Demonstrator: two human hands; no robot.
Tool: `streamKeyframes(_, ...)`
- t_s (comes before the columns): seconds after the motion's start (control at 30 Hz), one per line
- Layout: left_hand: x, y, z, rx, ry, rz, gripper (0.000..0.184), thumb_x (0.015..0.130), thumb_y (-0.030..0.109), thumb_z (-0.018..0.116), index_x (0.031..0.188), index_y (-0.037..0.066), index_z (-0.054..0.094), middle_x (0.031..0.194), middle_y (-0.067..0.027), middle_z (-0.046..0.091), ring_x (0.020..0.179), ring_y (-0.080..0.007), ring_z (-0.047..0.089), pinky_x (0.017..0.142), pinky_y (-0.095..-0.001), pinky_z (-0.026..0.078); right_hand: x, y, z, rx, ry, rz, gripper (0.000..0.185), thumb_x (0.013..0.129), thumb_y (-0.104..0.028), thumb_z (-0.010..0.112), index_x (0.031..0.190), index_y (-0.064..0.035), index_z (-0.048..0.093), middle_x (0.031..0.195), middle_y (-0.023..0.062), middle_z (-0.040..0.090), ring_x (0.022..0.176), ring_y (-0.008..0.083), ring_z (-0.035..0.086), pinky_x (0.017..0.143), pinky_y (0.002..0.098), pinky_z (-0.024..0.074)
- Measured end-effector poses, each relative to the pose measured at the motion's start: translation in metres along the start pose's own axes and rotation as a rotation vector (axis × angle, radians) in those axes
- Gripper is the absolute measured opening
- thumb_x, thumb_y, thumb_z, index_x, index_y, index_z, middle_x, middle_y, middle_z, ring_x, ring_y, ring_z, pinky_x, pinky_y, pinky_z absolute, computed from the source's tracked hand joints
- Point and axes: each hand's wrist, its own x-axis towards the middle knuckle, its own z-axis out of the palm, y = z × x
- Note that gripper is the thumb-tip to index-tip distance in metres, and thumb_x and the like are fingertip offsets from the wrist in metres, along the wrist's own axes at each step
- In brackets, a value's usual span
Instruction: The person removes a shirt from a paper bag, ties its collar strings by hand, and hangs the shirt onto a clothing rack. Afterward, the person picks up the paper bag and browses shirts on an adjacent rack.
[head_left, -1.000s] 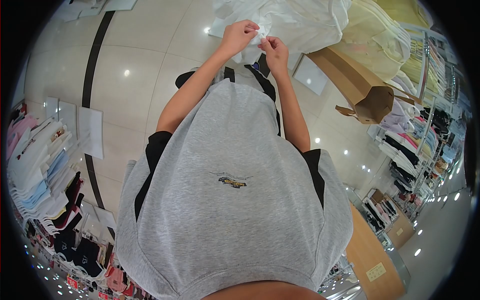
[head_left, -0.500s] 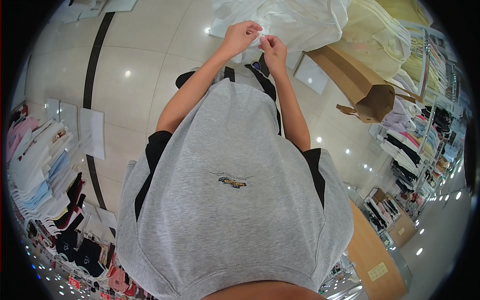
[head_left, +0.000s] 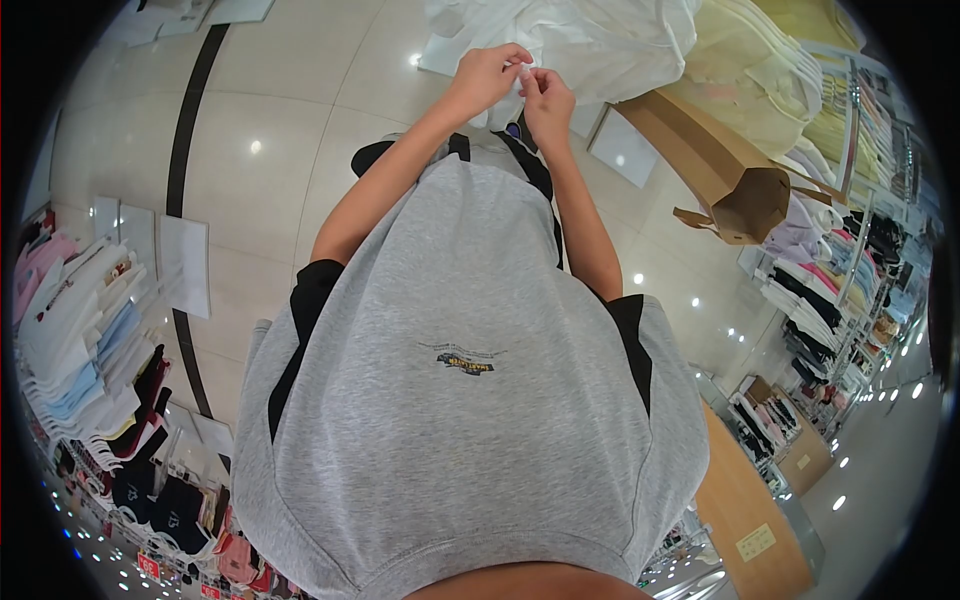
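The left hand and right hand pinch the white garment between their fingertips, close together. Most of it spreads beyond their grip, with a brown paper bag to the right.

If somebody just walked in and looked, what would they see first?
Probably the big grey shirt, filling the middle. Then the left hand and right hand, close together near the top, pinching white cloth. To the right, a brown paper bag gapes open.
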Motion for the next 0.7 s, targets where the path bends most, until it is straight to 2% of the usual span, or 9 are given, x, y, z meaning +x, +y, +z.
streamKeyframes(0.1, 0.0, 0.0, 0.0, 0.04, -0.007, 0.041, 0.02, 0.088, 0.008, 0.061, 0.106, 0.008, 0.069, 0.092, -0.0109, 0.073, 0.078, -0.0233, 0.07, 0.07, -0.0315, 0.054, 0.0, -0.001, 0.0, -0.145, 0.013, -0.046, 0.024, 0.093, -0.02, 0.065, 0.094, 0.0037, 0.066, 0.079, 0.0108, 0.071, 0.067, 0.015, 0.069, 0.062, 0.028, 0.0518)
streamKeyframes(0.3, -0.001, -0.001, 0.001, 0.043, -0.021, 0.053, 0.023, 0.087, 0.004, 0.058, 0.106, 0.009, 0.069, 0.092, -0.0112, 0.072, 0.075, -0.0246, 0.068, 0.067, -0.0338, 0.051, 0.0, -0.005, -0.001, -0.115, 0.016, -0.032, 0.025, 0.092, -0.021, 0.066, 0.092, 0.0034, 0.065, 0.078, 0.0111, 0.071, 0.068, 0.0155, 0.07, 0.062, 0.028, 0.0516)
streamKeyframes(0.4, 0.0, -0.004, 0.001, 0.003, -0.013, 0.05, 0.023, 0.087, 0.003, 0.057, 0.106, 0.008, 0.069, 0.094, -0.0113, 0.072, 0.077, -0.0243, 0.068, 0.068, -0.0335, 0.051, 0.0, -0.004, 0.003, -0.029, 0.031, -0.012, 0.023, 0.091, -0.02, 0.068, 0.09, 0.0035, 0.065, 0.077, 0.0104, 0.069, 0.066, 0.0151, 0.068, 0.061, 0.0267, 0.0511)
streamKeyframes(0.5, 0.0, 0.001, -0.003, -0.008, -0.036, 0.0, 0.025, 0.086, 0.002, 0.056, 0.106, 0.008, 0.069, 0.095, -0.0113, 0.072, 0.078, -0.0244, 0.068, 0.069, -0.0332, 0.051, 0.003, -0.002, 0.007, 0.153, 0.052, 0.07, 0.025, 0.086, -0.022, 0.073, 0.084, 0.0017, 0.064, 0.068, 0.0085, 0.067, 0.062, 0.0146, 0.064, 0.06, 0.0281, 0.0497)
streamKeyframes(0.6, 0.001, 0.003, -0.004, -0.006, -0.043, -0.035, 0.027, 0.085, 0.0, 0.054, 0.106, 0.008, 0.069, 0.095, -0.0111, 0.072, 0.08, -0.0247, 0.068, 0.071, -0.0329, 0.052, 0.009, 0.018, 0.014, 0.248, 0.009, 0.11, 0.024, 0.089, -0.017, 0.071, 0.097, 0.0041, 0.062, 0.078, 0.004, 0.063, 0.067, 0.0103, 0.061, 0.06, 0.0246, 0.049)
streamKeyframes(0.7, 0.001, 0.002, -0.004, -0.033, -0.027, -0.015, 0.028, 0.085, -0.001, 0.053, 0.106, 0.008, 0.069, 0.095, -0.0114, 0.072, 0.082, -0.0259, 0.069, 0.073, -0.0331, 0.052, 0.009, 0.017, 0.025, 0.287, 0.155, -0.013, 0.027, 0.09, -0.017, 0.07, 0.103, 0.0054, 0.06, 0.08, 0.0031, 0.063, 0.072, 0.0093, 0.059, 0.063, 0.0236, 0.0487)
